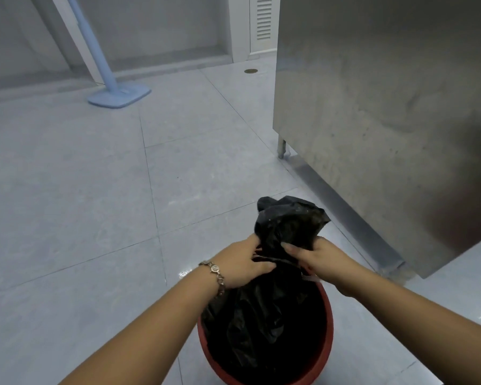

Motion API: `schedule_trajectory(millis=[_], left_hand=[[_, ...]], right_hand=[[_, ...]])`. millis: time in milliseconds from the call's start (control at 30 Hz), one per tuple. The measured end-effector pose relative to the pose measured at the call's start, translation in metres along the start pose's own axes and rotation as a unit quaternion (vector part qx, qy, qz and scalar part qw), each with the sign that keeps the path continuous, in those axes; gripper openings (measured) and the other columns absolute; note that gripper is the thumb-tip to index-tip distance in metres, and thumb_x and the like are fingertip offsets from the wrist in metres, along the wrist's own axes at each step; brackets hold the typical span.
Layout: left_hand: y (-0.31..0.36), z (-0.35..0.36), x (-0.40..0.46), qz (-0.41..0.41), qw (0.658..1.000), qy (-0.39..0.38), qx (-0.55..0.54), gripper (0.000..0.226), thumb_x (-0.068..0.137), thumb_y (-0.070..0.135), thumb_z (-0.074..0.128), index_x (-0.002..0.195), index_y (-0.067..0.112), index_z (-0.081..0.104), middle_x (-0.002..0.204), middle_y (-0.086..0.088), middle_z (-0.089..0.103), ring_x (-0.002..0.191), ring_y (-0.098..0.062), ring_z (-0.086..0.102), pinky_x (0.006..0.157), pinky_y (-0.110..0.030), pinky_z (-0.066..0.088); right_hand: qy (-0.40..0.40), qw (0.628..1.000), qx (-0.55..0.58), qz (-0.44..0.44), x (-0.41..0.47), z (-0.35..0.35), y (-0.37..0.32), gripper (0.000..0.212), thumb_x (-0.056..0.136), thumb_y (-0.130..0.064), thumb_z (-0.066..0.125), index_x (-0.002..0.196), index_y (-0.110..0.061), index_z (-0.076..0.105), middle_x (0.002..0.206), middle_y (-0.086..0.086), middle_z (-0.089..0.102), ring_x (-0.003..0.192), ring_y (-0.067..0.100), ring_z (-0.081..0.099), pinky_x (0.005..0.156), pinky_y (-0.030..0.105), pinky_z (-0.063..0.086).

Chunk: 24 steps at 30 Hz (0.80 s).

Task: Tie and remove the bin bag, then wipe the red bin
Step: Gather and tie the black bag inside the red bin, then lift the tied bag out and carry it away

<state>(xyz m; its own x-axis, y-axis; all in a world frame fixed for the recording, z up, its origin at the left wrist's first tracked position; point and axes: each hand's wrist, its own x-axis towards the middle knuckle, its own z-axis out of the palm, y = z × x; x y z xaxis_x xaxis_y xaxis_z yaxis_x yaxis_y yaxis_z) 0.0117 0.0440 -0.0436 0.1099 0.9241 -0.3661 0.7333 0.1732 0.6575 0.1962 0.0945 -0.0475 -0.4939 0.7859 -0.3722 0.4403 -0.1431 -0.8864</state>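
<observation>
Nearest us sits the red bin (328,340) on the tiled floor (67,204), and we take it as our landmark. Left of the bin and far back, a blue mop (114,90) leans with its flat head on the floor. Our left hand (242,262), bracelet (215,273) at the wrist, is above the bin's far rim, fingers curled into the gathered neck of the black bin bag (264,323). Just to its right, our right hand (317,257) pinches the same neck from the other side, thumb pressed on the plastic. Right of the bin, a steel cabinet (386,120) stands on short legs.

Step in hand, as we judge it: tying. The bag's mouth is bunched and drawn up over the far rim, but we see no knot yet. Next move likely calls for twisting or crossing the loose top (289,215) and pulling it tight while both hands keep their hold, then lifting the bag straight up out of the bin.

Bag: thin, glossy, heavily creased; body slack inside the bin, loose top sticking up beyond the hands. Contents not visible. Wiping not begun; no cloth in view.
</observation>
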Motion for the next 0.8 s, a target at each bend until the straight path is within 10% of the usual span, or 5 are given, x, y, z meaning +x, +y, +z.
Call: schedule_trajectory(millis=[267, 400, 533, 800], left_hand=[[0.035, -0.022, -0.032, 0.002, 0.980, 0.146, -0.135, 0.034, 0.074, 0.028, 0.069, 0.101, 0.034, 0.050, 0.094, 0.009, 0.065, 0.087, -0.010, 0.063, 0.064, -0.002, 0.040], [0.068, -0.065, -0.064, -0.010, 0.977, 0.171, -0.126, 0.024, 0.078, 0.023, 0.066, 0.100, 0.025, 0.056, 0.095, 0.006, 0.065, 0.090, -0.015, 0.063, 0.059, -0.001, 0.038], [0.113, -0.135, -0.095, -0.006, 0.967, 0.218, -0.130, 0.025, 0.081, 0.023, 0.064, 0.104, 0.019, 0.056, 0.103, -0.004, 0.067, 0.094, -0.021, 0.063, 0.069, -0.018, 0.041], [0.182, -0.304, -0.229, -0.038, 0.920, 0.361, -0.145, 0.024, 0.080, 0.024, 0.066, 0.102, 0.019, 0.056, 0.101, -0.004, 0.069, 0.091, -0.019, 0.064, 0.060, -0.004, 0.039]], right_hand=[[0.035, 0.995, -0.094, -0.025, -0.019, 0.014, -0.064, 0.023, 0.091, -0.039, 0.057, 0.068, -0.036, 0.054, 0.048, -0.015, 0.058, 0.046, -0.005, 0.054, 0.051, 0.018, 0.037], [0.024, 0.989, -0.141, -0.029, -0.045, 0.012, -0.129, 0.026, 0.093, -0.039, 0.052, 0.101, -0.018, 0.065, 0.088, 0.002, 0.070, 0.083, 0.015, 0.066, 0.074, 0.034, 0.054], [0.052, 0.980, -0.181, -0.071, -0.063, 0.003, -0.223, 0.029, 0.093, -0.038, 0.052, 0.102, -0.013, 0.065, 0.085, 0.005, 0.069, 0.076, 0.017, 0.064, 0.066, 0.032, 0.053], [0.003, 0.957, -0.219, -0.191, -0.117, 0.032, -0.448, 0.032, 0.093, -0.038, 0.051, 0.100, -0.011, 0.067, 0.096, 0.017, 0.071, 0.090, 0.035, 0.065, 0.079, 0.049, 0.053]])
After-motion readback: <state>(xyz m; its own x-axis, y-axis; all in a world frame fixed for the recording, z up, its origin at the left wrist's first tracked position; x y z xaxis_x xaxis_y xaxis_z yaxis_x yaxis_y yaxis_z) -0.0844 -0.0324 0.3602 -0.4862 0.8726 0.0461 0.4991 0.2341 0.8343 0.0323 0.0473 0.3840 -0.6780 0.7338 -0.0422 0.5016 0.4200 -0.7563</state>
